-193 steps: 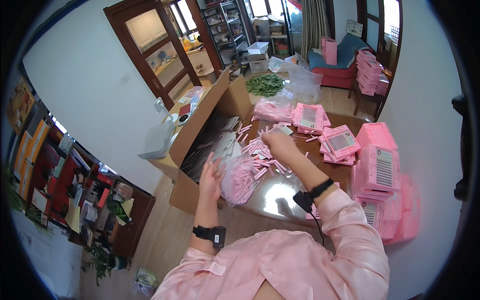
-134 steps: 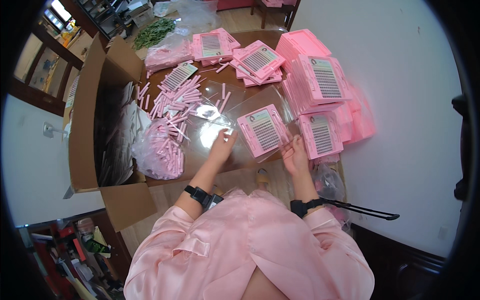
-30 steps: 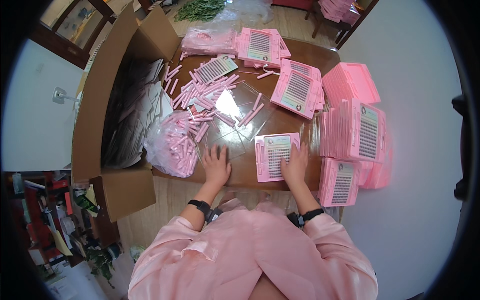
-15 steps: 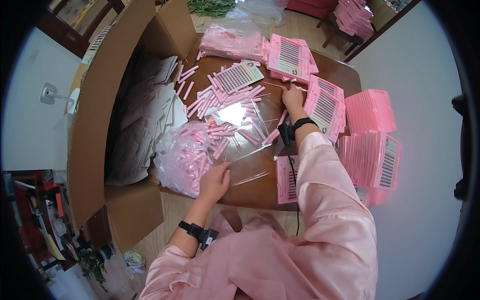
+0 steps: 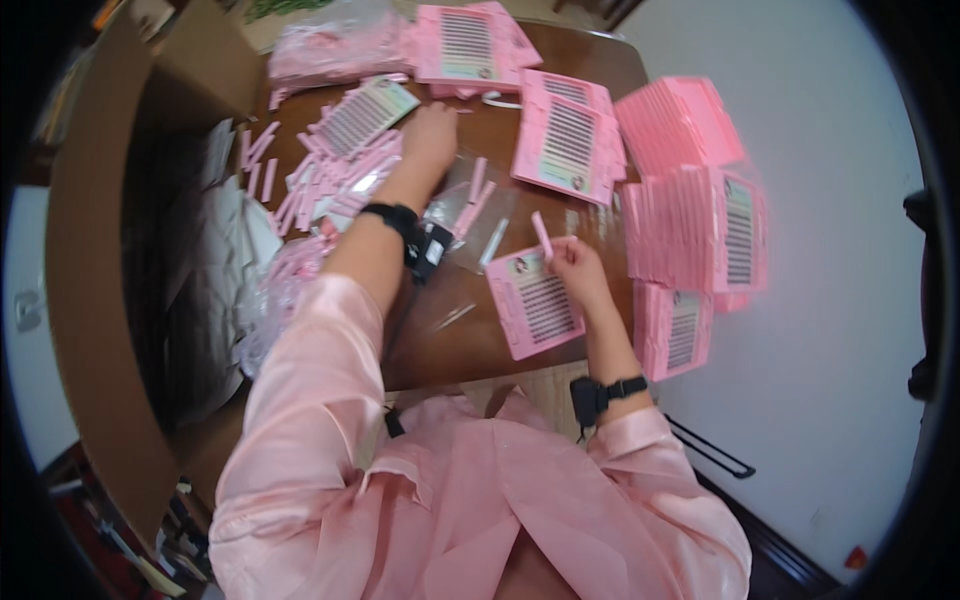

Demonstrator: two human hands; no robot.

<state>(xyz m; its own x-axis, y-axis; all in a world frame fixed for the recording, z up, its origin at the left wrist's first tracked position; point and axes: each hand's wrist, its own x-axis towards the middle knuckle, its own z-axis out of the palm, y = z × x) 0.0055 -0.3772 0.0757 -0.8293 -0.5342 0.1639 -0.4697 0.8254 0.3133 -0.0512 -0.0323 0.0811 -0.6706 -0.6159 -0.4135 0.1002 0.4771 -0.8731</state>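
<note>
My right hand (image 5: pixel 578 265) is closed on a slim pink tube (image 5: pixel 541 232). It sits over the upper right corner of a flat pink case (image 5: pixel 532 310) with rows of dark lash clusters, lying on the table near me. Farther off, my left hand (image 5: pixel 430 138) reaches down beside a loose card of lash clusters (image 5: pixel 362 118). Blur and the back of the hand hide those fingertips. Under and around the card is a heap of pink tubes (image 5: pixel 300 195). A clear plastic sheet (image 5: pixel 455 215) and two more tubes lie between my hands.
A large cardboard box (image 5: pixel 110 250) with white sheets inside stands at the left. More lash cases (image 5: pixel 570 140) are stacked beyond my right hand and at the far edge. Tall pink stacks (image 5: pixel 680 225) rise along the wall. A bagged pink bundle (image 5: pixel 340 45) lies far left.
My left hand has reached out from near the bag of tubes to the far side of the heap. My right hand has drawn back toward me and now holds a tube. The view has shifted.
</note>
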